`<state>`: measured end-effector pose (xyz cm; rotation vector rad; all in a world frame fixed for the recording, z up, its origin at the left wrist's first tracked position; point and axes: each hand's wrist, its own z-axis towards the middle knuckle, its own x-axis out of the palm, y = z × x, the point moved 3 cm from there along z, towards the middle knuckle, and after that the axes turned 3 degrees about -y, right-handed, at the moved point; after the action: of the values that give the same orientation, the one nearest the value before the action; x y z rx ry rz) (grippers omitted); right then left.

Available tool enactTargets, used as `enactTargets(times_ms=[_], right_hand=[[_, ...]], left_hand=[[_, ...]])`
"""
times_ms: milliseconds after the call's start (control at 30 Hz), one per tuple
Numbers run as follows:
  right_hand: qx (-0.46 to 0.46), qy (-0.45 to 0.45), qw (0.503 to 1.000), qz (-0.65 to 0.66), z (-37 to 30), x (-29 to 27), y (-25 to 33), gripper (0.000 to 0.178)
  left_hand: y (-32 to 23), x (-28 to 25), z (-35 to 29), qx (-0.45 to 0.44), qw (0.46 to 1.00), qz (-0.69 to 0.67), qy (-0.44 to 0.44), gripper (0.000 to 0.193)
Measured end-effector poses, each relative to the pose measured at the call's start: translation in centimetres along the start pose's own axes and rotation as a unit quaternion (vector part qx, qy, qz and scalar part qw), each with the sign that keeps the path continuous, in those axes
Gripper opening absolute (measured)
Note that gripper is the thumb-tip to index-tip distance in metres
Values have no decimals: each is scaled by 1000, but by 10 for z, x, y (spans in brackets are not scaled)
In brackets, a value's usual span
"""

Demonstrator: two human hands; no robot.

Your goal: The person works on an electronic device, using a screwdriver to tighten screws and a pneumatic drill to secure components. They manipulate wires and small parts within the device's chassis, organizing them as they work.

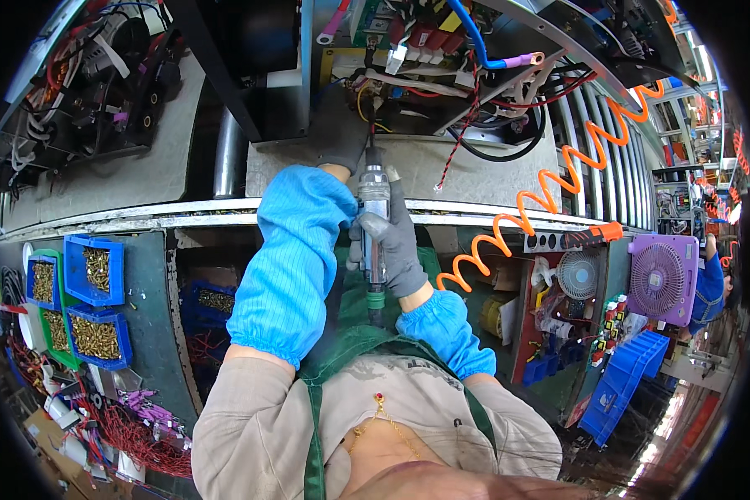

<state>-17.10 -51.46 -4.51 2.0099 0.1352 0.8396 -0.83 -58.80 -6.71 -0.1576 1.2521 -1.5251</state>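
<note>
My right hand (402,246), in a grey glove, is closed around the silver body of a power screwdriver (376,193). The tool points away from me, its bit reaching into the open metal chassis (429,104) in front. My left hand (335,129), in a dark grey glove, is at the chassis's near edge beside the bit; its fingers are mostly hidden in shadow. Around the bit run yellow, black and white wires. A blue cable (475,37) with a ring terminal rises over the chassis, and a twisted red-black wire (450,150) hangs from it.
Blue bins (93,271) of brass-coloured fasteners stand at left, above red wire bundles (142,446). Another chassis (83,100) is at far left. An orange coiled hose (550,183) crosses the rollers at right. Beyond are a purple fan (662,279), a blue crate (625,387) and another person (708,287).
</note>
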Motion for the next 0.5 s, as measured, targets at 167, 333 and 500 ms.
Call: enactTargets(times_ms=[167,333,500], right_hand=[[23,24,999,34,-1,-2,5,88],[73,70,990,94,-9,-5,27,90],[29,79,995,47,-8,-12,23,101]], left_hand=[[2,-1,2,6,1000,-7,-13,38],[4,-2,5,4,1000,-6,-22,38],[3,9,3,3,1000,-14,-8,39]])
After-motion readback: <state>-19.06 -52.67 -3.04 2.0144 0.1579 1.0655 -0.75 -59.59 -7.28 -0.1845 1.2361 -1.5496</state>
